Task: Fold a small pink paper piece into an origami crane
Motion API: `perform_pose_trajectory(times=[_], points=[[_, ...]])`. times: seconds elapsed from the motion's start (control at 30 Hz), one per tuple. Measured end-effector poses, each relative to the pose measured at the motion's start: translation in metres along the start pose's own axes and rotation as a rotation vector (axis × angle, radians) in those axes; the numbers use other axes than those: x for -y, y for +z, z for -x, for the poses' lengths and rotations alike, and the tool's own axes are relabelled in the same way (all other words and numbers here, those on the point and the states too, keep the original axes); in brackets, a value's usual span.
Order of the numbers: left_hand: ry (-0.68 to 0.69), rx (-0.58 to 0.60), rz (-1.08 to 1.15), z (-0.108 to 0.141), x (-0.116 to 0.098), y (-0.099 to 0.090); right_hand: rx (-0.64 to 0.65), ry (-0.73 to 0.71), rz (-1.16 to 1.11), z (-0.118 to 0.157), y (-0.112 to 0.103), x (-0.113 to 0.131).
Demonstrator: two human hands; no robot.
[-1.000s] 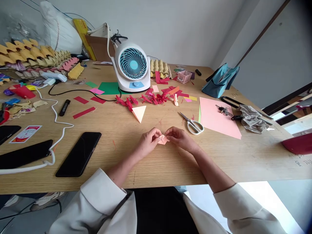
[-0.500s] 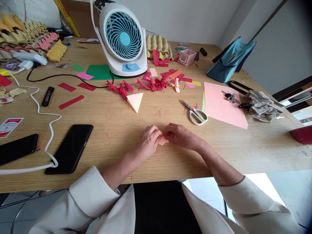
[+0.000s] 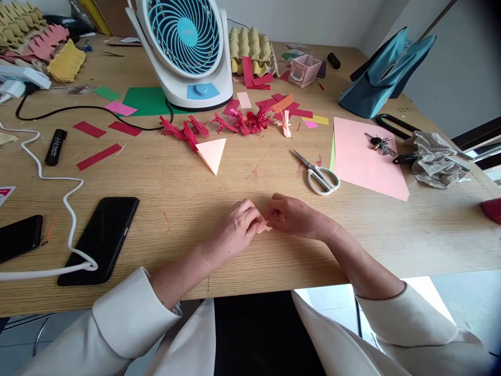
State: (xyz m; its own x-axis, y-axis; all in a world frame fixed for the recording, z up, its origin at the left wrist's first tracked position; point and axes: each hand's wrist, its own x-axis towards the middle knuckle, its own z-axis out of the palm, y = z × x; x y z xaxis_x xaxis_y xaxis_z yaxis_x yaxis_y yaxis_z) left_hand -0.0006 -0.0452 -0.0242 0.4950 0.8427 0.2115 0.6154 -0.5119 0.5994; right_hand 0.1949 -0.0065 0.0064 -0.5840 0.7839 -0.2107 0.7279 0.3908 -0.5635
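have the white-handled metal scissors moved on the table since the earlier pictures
No. The white-handled metal scissors lie in the same place beside the left edge of the flat pink paper sheet; only the view has shifted.

A craft workspace, shown by the light-brown wood-grained surface (image 3: 242,177) bearing flat red paper strips (image 3: 99,157), white-handled metal scissors (image 3: 313,168), large pink paper sheets (image 3: 362,162) and a yellowish bumpy egg tray (image 3: 251,46).

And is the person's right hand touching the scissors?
Apart: the head view shows wooden tabletop between the right hand and the scissors.
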Motion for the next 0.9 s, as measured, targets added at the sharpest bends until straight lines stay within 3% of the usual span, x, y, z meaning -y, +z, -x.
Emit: perform_pose_trajectory(times=[0.33, 0.9], points=[[0.027, 0.033, -0.193, -0.0029, -0.0005, 0.0034, -0.039, -0.011, 0.015, -0.0031, 0.0069, 0.0001], [0.022, 0.072, -0.065, -0.0001, 0.0001, -0.0026, -0.059, 0.094, 0.026, 0.0053, 0.0082, 0.0072]])
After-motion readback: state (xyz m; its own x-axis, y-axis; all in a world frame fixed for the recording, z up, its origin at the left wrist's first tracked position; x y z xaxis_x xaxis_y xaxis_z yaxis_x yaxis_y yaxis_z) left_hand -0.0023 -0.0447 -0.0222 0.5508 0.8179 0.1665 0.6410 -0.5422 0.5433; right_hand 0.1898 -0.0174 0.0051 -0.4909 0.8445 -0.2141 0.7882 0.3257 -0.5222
